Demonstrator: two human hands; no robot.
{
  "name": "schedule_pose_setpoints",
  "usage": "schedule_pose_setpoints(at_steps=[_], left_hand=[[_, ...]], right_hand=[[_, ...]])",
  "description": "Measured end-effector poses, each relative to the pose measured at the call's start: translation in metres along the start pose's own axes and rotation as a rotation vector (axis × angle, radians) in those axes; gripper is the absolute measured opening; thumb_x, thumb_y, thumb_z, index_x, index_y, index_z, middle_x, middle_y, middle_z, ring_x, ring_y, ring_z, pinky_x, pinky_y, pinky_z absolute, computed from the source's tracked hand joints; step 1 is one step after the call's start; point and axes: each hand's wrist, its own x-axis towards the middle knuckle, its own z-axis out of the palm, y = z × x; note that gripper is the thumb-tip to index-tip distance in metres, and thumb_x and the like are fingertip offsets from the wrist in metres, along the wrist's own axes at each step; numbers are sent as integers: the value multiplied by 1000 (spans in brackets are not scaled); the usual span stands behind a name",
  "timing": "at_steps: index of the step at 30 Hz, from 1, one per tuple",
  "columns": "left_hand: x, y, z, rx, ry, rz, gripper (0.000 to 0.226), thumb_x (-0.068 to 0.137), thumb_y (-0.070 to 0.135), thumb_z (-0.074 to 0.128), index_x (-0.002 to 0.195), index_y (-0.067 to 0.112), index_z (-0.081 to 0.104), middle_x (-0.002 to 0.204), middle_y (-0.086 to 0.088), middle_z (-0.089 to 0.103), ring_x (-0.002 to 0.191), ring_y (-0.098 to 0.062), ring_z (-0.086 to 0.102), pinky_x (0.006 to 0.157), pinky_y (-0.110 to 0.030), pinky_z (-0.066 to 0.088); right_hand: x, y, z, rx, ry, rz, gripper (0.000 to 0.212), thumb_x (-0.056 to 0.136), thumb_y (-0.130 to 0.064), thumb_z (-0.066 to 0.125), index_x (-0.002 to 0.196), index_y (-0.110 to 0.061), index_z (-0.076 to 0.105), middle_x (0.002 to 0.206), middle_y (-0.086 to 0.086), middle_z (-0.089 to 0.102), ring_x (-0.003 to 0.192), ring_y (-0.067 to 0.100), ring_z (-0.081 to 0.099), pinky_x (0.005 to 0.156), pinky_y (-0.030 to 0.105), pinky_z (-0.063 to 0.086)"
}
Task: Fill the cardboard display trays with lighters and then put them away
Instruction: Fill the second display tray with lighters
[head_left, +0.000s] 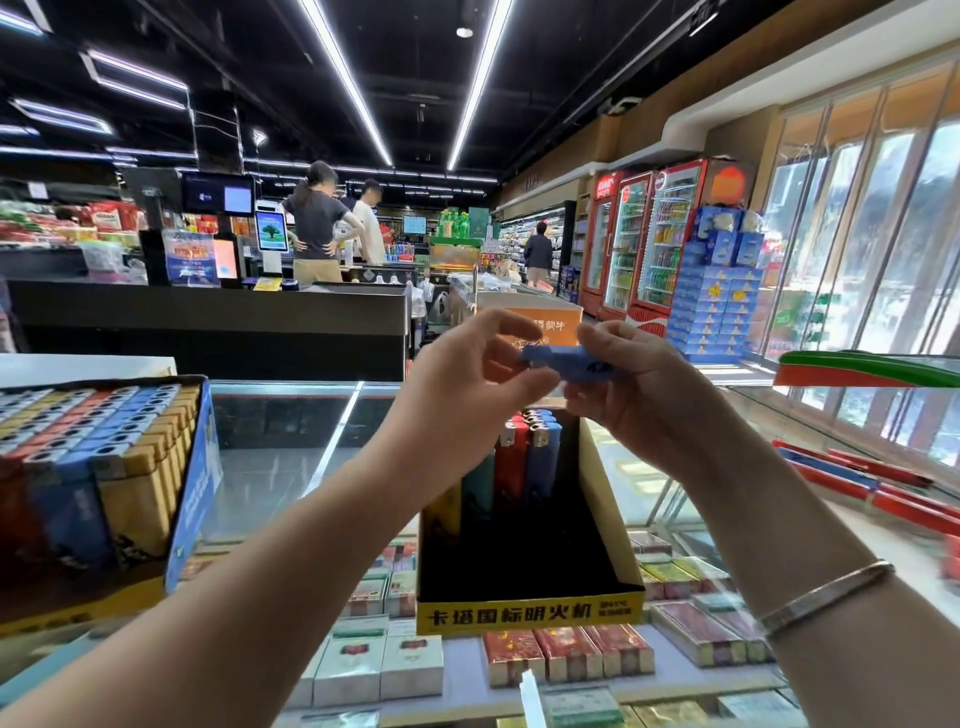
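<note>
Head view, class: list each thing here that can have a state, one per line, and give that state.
Blue lighter: held in the air, lying sideways, pinched between both hands.
Left hand: grips the lighter's left end.
Right hand: grips its right end.
Yellow tray: partly filled, lighters upright at the back, front bare.
Blue tray: full of upright lighters.

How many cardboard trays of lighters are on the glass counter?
2: a nearly full tray at the left, and a mostly empty yellow-fronted tray in the middle, below both hands.
</note>
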Motion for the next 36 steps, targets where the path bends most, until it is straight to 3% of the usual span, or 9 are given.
schedule_pose_setpoints(at_steps=[4, 7, 12, 16, 23, 31, 36], left_hand=[[3, 3, -5, -235, 92, -60, 18, 80, 12, 67, 81, 30, 63, 72, 10, 69, 68, -3, 63, 66, -18, 53], [4, 4, -6, -217, 95, -73, 18, 82, 14, 66, 79, 32, 65, 73, 10, 70, 69, -4, 62, 69, -20, 54], [-3, 3, -2, 124, -143, 16, 11, 82, 24, 67, 88, 33, 67, 72, 20, 66, 70, 4, 60, 66, -11, 49], [-8, 0, 1, 415, -238, 116, 19, 81, 30, 67, 99, 31, 68, 86, 17, 66, 78, 1, 60, 74, -29, 54], [-6, -8, -1, 572, -217, 205, 18, 80, 34, 67, 98, 33, 69, 83, 23, 56, 89, -3, 50, 78, -28, 46], [-9, -6, 5, 767, -140, 360, 26, 84, 38, 63, 107, 29, 67, 96, 13, 65, 95, -9, 49, 72, -26, 43], [-11, -2, 8, 875, -153, 484, 26, 83, 33, 65, 108, 24, 67, 91, 6, 66, 93, -18, 55, 70, -39, 52]], right_hand=[[0, 2, -1, -5, -71, -34, 9, 69, -12, 63, 62, -12, 57, 67, 7, 61, 56, 20, 64, 50, 28, 56], [3, 4, -6, -212, 46, -92, 12, 73, -10, 64, 66, -13, 55, 59, 0, 60, 56, 13, 59, 53, 25, 51], [8, 9, -18, -500, 252, -37, 11, 82, -2, 59, 75, -10, 56, 68, 4, 58, 64, 16, 51, 60, 27, 40], [8, 14, -17, -623, 138, 145, 5, 82, -5, 62, 81, -10, 62, 76, 5, 61, 73, 19, 54, 66, 30, 42], [6, 17, -13, -707, 75, 187, 9, 85, -7, 59, 81, -14, 64, 80, 4, 62, 81, 19, 56, 73, 34, 42], [6, 17, -14, -718, 67, 187, 9, 86, -11, 58, 81, -15, 64, 83, 4, 63, 83, 20, 57, 73, 33, 45], [7, 18, -14, -721, 58, 185, 5, 84, -12, 61, 82, -15, 65, 77, 2, 63, 77, 18, 59, 69, 31, 43]])
